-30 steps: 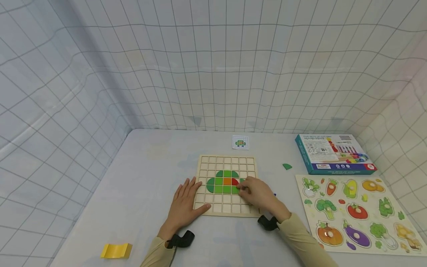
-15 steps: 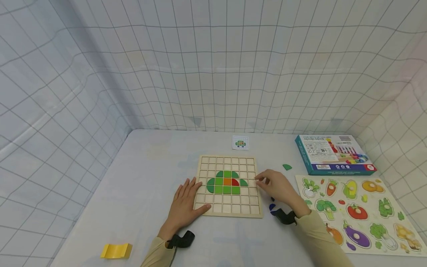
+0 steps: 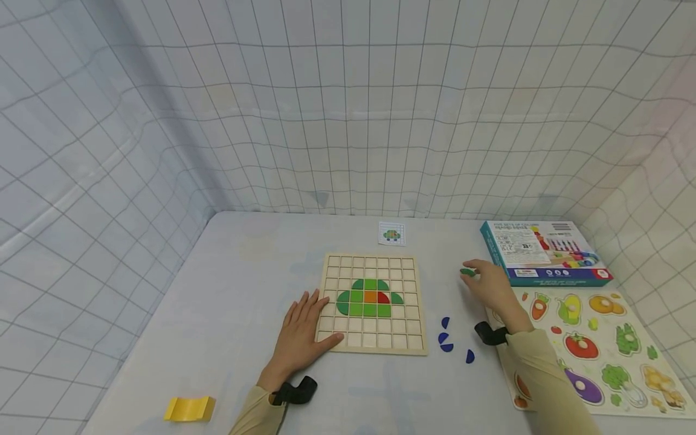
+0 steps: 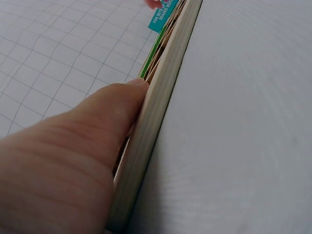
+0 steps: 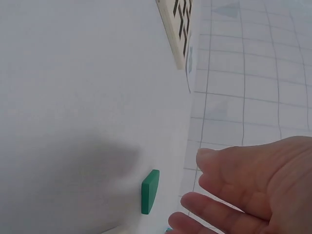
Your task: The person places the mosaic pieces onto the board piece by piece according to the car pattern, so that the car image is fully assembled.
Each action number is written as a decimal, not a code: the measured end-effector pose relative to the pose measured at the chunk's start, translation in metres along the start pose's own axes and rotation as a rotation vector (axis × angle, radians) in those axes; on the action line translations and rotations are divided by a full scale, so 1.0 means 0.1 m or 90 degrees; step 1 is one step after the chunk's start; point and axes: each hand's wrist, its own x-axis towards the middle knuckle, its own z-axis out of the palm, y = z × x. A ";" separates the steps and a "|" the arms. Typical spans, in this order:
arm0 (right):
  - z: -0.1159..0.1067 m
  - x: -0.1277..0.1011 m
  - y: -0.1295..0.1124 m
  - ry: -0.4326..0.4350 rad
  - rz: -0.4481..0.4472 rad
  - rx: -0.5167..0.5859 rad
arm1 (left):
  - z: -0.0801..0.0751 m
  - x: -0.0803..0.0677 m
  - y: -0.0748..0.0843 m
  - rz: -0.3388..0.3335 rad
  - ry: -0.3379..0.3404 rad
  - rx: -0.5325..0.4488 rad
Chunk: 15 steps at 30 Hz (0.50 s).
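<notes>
Your left hand (image 3: 301, 336) lies flat, fingers straight, on the square wooden grid board's (image 3: 371, 347) near-left corner. Farther right, your right hand (image 3: 489, 284), fingers loose and empty, reaches the small green wooden piece (image 5: 150, 191) beside the teal box (image 3: 544, 251); it looks light, stiff and thin, so pinch its edges.

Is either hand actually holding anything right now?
No. The right hand reaches, fingers apart, beside the green quarter-round wooden piece; the left hand rests flat on the wooden grid board's edge.

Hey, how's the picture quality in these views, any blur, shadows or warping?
Head view: sharp, even light, wall grid bowed by the lens. Left wrist view: left hand soft, close to the lens. Right wrist view: right hand slightly soft, a shadow beside the green piece.
</notes>
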 end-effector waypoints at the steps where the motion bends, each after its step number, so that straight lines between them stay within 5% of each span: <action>1: -0.01 0.00 0.01 -0.004 0.005 -0.002 | 0.00 0.00 0.00 0.000 0.000 0.000; 15: 0.03 0.09 0.12 -0.025 0.021 -0.057 | -0.01 0.00 0.01 0.000 0.001 -0.007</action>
